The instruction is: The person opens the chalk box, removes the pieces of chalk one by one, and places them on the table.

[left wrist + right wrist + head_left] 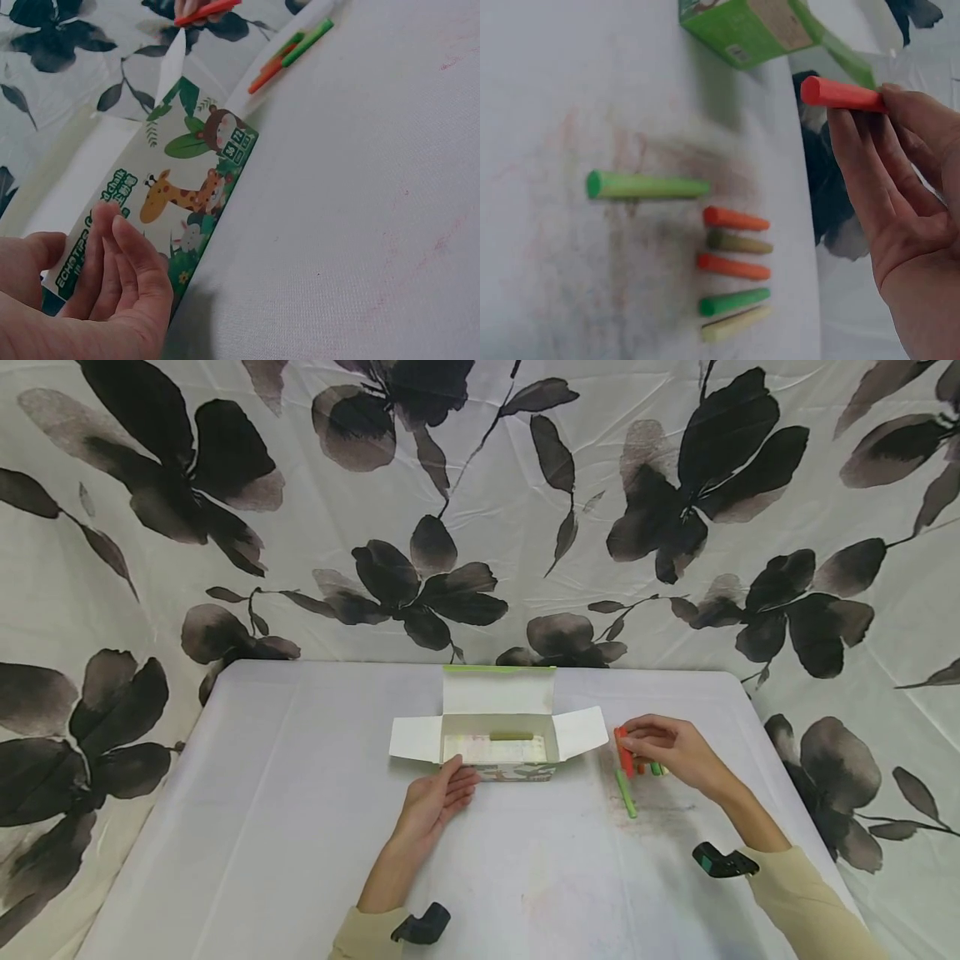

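Note:
A chalk box (525,772) stands with its lid and side flaps folded out; inside, an olive stick (512,736) lies across a pale printed surface. At the box's front left corner is my left hand (433,806), its fingers relaxed against the printed front (184,196) and its thumb by the upper edge. My right hand (678,756) pinches a red chalk stick (844,95) between thumb and fingers, right of the box and raised above the table. Beneath it, a light green stick (649,186) lies apart from a row of several orange, olive, green and yellow sticks (735,301).
The white-covered table (262,793) bears faint coloured chalk smudges, mostly around the sticks at the right. Behind its far edge hangs a cloth (525,510) with dark flowers. The box's right flap (581,732) reaches out close to the right hand.

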A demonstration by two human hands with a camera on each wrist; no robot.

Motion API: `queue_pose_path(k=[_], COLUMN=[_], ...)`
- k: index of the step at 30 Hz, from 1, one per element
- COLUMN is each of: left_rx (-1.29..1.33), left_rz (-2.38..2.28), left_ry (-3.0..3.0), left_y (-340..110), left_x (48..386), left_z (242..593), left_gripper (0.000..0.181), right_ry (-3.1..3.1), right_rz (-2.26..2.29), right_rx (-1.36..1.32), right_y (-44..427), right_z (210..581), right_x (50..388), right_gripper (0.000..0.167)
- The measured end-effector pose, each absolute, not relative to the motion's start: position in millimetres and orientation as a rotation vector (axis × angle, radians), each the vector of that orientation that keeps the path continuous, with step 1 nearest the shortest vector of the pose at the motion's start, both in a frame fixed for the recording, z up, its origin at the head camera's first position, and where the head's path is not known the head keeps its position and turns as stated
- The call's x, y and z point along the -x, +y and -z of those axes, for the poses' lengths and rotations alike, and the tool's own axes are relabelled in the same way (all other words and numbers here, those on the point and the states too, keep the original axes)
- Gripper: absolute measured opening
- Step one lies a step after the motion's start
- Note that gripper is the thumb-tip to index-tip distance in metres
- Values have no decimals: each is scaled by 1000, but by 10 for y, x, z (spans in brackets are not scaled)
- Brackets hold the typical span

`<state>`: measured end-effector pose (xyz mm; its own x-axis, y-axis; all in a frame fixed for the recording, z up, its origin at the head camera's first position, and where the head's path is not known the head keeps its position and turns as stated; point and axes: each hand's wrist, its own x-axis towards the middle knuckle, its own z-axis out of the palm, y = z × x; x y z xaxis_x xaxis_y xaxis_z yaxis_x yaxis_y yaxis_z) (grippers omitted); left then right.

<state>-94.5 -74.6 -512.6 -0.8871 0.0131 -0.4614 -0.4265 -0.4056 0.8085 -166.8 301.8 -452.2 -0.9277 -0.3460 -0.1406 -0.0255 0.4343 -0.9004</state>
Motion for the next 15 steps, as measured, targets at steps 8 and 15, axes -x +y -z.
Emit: queue_pose_path(k=[8, 15], left_rx=[568, 572], left_rz=[-2352, -2359], left_ry=[1533, 1526], left_y=[-744, -743], left_x=[956, 951], left_z=[5130, 5125], left_gripper=[45, 46], right_ry=[2393, 2350], right_rz=[1475, 1484], right_rx=[248, 228], right_y=[3220, 3333], right_z=[4740, 4961], right_x=[1509, 1404], right_gripper=[45, 42])
